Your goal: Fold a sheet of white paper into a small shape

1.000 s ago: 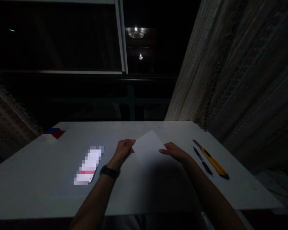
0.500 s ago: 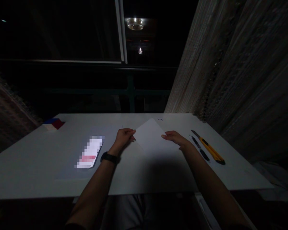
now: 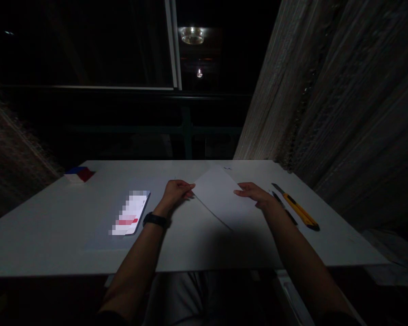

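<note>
Head view: a person works at a white worktop [image 3: 47, 217] in dim light, both hands on one piece of white paper [image 3: 220, 192]. The left hand [image 3: 177, 191] pinches the paper near its left corner between thumb and fingers; the right hand [image 3: 253, 193] is clamped on the opposite edge, its thumb on top and its other fingers partly hidden. Gripping from two sides probably lets the person steady and turn the paper without creasing its middle. It is over the centre of the worktop, between the forearms, likely because both hands reach there equally well.

A phone [image 3: 132, 213] lies left of the left wrist, its lit screen facing up, presumably so that it can be glanced at. The yellow cutter [image 3: 297, 209] and the dark pen [image 3: 290, 216] lie side by side beyond the right forearm, apparently set aside but within reach. A coloured cube [image 3: 79, 174] sits well apart at the far left.

The paper looks plain and unmarked, with straight edges, turned so that one corner points away from the person. A thin dark line follows its near left edge, which may be a shadow under a slightly raised border. Its near corner fades into a broad shadow, so its full outline and any fold there cannot be made out.
</note>
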Motion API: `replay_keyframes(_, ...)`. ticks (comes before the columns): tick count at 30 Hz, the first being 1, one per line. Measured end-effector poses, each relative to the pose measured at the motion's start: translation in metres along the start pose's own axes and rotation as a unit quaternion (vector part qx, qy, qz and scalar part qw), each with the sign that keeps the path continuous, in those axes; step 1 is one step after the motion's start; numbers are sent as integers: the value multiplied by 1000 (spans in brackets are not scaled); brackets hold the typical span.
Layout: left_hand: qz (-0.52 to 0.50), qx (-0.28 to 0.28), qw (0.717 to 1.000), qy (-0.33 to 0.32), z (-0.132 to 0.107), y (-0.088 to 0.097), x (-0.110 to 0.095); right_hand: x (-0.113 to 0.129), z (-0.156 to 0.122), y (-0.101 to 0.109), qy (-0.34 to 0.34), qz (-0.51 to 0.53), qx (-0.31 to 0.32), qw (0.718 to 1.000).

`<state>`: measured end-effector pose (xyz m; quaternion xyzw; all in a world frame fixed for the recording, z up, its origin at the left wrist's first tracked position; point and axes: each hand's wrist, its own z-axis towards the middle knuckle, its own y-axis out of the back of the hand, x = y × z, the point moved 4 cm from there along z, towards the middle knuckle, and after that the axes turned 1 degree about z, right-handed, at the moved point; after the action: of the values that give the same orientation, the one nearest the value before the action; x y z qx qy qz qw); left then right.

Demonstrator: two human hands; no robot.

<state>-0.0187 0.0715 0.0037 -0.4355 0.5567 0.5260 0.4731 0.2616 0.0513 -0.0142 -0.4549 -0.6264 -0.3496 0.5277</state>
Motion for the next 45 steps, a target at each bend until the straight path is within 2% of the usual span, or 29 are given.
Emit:
replay_keyframes(4, 37, 11, 999, -15, 5, 0, 8, -2, -1, 3, -12, -10, 20, 1000)
replay_keyframes(10, 0, 60, 997, -49, 6, -8, 14, 1, -3, -14, 3, -8, 79, 997)
replay_keyframes(16, 55, 1, 994, -96, 4, -3, 7, 2, -2, -14, 4, -22, 65, 998)
replay_keyframes(18, 39, -21, 994, -103, 5, 0, 6, -1, -1, -10, -11, -24, 53, 998)
replay_keyframes(21, -48, -40, 995, -83, 7, 6, 7, -4, 0, -3, -19, -24, 31, 999)
replay_keyframes(25, -128, 9, 992, -15, 7, 2, 8, -7, 2, 2, -23, -13, 34, 999)
replay_keyframes(28, -93, 48, 994, -1, 3, -5, 4, -9, 3, 2, -23, -18, 46, 999)
replay_keyframes(33, -1, 36, 999, -34, -3, -7, -4, -7, 2, -5, 4, -19, 86, 996)
replay_keyframes(37, -11, 37, 999, -20, -5, -6, -3, -5, 2, -11, 26, -18, 107, 994)
replay_keyframes(45, -74, 80, 994, -25, -5, -6, -1, -5, 3, -8, -1, 17, 78, 997)
